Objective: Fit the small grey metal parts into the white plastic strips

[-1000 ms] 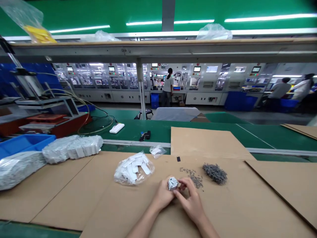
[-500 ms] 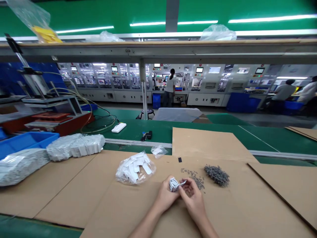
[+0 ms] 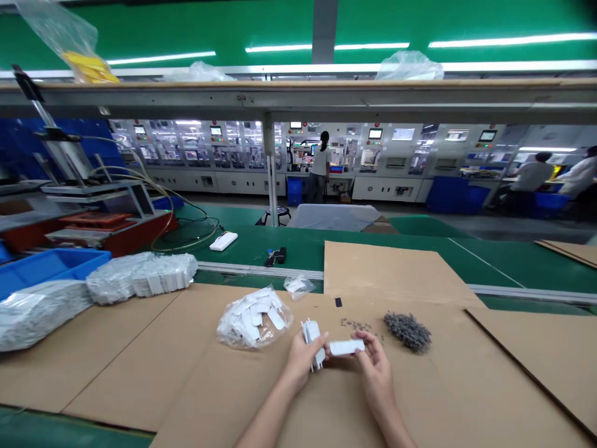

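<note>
A stack of thin white plastic pieces (image 3: 313, 341) is gripped in my left hand (image 3: 301, 358), tilted upright with the thumb across it. My right hand (image 3: 375, 361) pinches one flat white plastic piece (image 3: 346, 348) by its right end; its left end lies close to my left fingers. Beyond my right hand, small grey parts (image 3: 357, 325) are scattered on the cardboard (image 3: 224, 392). A heap of the same grey parts (image 3: 408, 331) lies further right. To the left sits an opened clear bag of white pieces (image 3: 255, 316).
Bundles of wrapped white pieces (image 3: 142, 274) and a blue bin (image 3: 56, 264) stand at the left, near a press machine (image 3: 93, 193). A small black piece (image 3: 338, 302), a small clear bag (image 3: 298, 285) and keys (image 3: 276, 256) lie ahead. A person (image 3: 320, 165) stands at the far machines.
The stack in my left hand has turned to stand more upright. My right hand has drawn slightly right, and one white piece now shows flat in its fingers, apart from the stack.
</note>
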### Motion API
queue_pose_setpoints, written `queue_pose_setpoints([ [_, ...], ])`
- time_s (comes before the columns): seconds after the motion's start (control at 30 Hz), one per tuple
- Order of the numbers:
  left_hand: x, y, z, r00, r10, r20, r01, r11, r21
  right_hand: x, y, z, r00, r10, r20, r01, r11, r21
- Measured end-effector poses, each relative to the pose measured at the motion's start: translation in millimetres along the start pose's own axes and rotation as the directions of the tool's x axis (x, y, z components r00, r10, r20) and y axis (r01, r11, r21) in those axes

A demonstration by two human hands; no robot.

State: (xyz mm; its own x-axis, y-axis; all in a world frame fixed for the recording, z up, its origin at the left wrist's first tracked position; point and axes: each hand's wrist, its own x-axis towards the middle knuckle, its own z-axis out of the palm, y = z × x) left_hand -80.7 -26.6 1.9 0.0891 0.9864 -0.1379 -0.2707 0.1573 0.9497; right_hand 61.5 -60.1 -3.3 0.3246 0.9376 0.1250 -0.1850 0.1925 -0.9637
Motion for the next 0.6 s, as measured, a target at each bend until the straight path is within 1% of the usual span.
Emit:
queue_pose_setpoints([
  [0.07, 0.7, 1.7, -0.6, 0.999, -0.024, -0.025, 0.022, 0.997, -0.076, 1.6, 1.8, 2.1, 1.000, 0.007, -0.009, -0.006, 0.999, 0.047],
  [0.13, -0.6, 2.4, -0.4, 1.000, -0.023, -0.009, 0.021, 0.994, -0.106, 2.2, 3.5, 5.2, 1.000, 0.022, -0.004, -0.022, 0.997, 0.076],
  [0.2, -2.4, 1.2, 0.4, 0.999, 0.010, 0.035, -0.007, 0.995, -0.098, 1.3, 4.8, 8.3, 0.999, 0.049, 0.022, -0.050, 0.995, 0.087],
  [0.27, -3.4, -1.5, 1.1, 0.995, 0.069, 0.065, -0.064, 0.995, -0.077, -0.6, 5.8, 10.8, 0.995, 0.082, 0.060, -0.086, 0.993, 0.083],
  [0.37, -2.2, -4.9, 0.1, 0.987, 0.144, 0.072, -0.141, 0.989, -0.052, -3.2, 6.0, 12.1, 0.986, 0.116, 0.119, -0.123, 0.991, 0.052],
  [0.47, 0.2, -3.8, -3.5, 0.985, 0.153, 0.073, -0.151, 0.988, -0.033, -3.4, 4.6, 11.3, 0.986, 0.107, 0.129, -0.110, 0.994, 0.019],
  [0.6, 0.7, 1.1, -6.4, 0.981, 0.188, 0.055, -0.186, 0.982, -0.039, -2.2, 1.4, 10.4, 0.990, 0.079, 0.119, -0.086, 0.995, 0.058],
])
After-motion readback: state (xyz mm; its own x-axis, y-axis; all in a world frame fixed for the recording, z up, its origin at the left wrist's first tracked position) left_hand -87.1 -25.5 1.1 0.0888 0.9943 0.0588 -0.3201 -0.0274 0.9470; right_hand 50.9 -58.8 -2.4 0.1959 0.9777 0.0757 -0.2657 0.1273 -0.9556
